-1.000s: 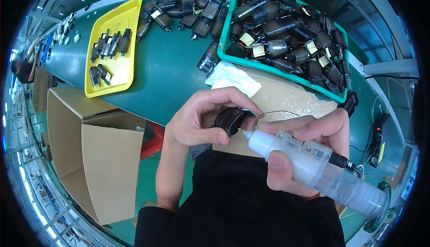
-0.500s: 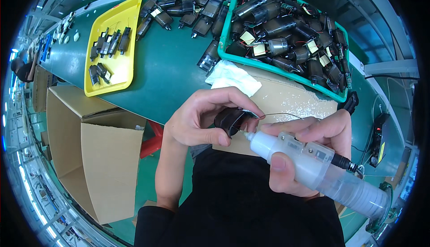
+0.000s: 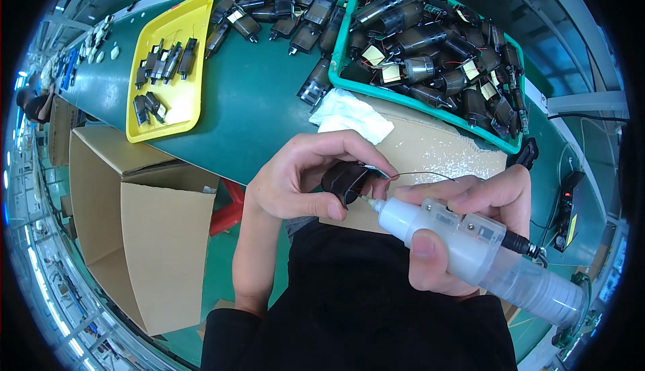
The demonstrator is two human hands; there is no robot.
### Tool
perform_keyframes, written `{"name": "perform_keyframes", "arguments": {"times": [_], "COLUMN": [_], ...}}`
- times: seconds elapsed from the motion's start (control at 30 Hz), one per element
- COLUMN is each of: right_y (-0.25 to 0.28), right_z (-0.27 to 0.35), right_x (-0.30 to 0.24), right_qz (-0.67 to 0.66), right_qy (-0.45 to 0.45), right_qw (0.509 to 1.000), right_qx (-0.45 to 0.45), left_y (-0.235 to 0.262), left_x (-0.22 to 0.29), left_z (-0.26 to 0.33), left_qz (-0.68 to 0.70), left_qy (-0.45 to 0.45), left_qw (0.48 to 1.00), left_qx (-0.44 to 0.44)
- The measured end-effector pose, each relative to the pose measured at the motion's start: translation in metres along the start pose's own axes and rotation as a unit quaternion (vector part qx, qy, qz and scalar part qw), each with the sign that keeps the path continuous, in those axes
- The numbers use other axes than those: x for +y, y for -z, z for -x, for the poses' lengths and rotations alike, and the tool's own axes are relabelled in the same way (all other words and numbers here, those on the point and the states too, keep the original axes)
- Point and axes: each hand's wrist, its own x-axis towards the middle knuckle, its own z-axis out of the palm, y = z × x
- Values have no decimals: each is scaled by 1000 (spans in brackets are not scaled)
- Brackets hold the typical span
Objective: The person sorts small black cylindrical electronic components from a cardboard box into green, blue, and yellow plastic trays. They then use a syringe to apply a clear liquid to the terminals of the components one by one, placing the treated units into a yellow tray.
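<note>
Between the thumb and fingers of my left hand (image 3: 295, 176) is a dark curved plastic housing (image 3: 345, 181), its open end turned toward the right. A thin wire (image 3: 426, 173) trails from it to the right. My right hand (image 3: 440, 263) is closed around a dispensing syringe (image 3: 463, 246) filled with white material, with a clear clip and a black cable along its side. The syringe's narrow tip (image 3: 371, 201) sits at the housing's open end; whether it touches the inside is hard to see.
Beyond my hands lies a cardboard sheet (image 3: 430, 149) with white specks and a crumpled white cloth (image 3: 353, 115). A green crate (image 3: 430, 101) holds many dark housings; more lie beside it. A yellow tray (image 3: 178, 112) carries several small dark parts. An open carton (image 3: 164, 257) stands at left.
The syringe and my right hand have shifted slightly to the right. The tip has drawn back a little from the housing; my left hand holds nearly still.
</note>
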Motion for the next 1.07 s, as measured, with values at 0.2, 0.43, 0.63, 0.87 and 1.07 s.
{"name": "perform_keyframes", "arguments": {"times": [0.2,0.43,0.63,0.87,1.07], "right_y": [3,12,-4,-7,2], "right_z": [-2,10,25,42,51], "right_x": [-5,6,42,94,96], "right_qz": [25,-31,-65,108,160], "right_qy": [-3,-11,-131,-240,-253], "right_qw": [999,999,982,961,950], "right_qx": [-27,-17,122,82,86], "left_y": [-1,4,57,157,204], "left_x": [1,11,69,96,47], "left_z": [1,6,30,23,-52], "left_qz": [4,-64,-612,-769,-796], "left_qy": [2,29,46,-1,181], "left_qw": [1000,992,700,479,396], "left_qx": [14,102,365,423,420]}}
